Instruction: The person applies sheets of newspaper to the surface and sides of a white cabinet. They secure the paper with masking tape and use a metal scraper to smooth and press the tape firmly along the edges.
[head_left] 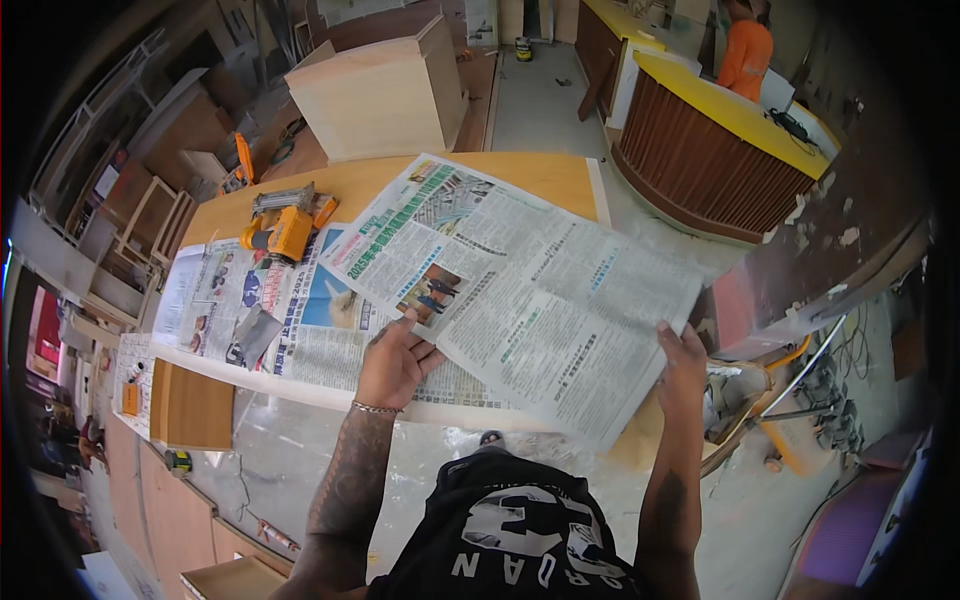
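Our left hand (396,360) and right hand (684,358) pinch the newspaper sheet (530,300); we should lower it evenly, taut, onto the counter (360,185).

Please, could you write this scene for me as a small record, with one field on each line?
Left hand: holds the newspaper sheet at its near left edge
Right hand: holds the newspaper sheet at its right edge
Below: spread newspapers on a wooden worktop
Tool: yellow power tool, left part of worktop
Beyond: pale wooden cabinet; curved counter with yellow top
Co-worker: orange top, behind the counter
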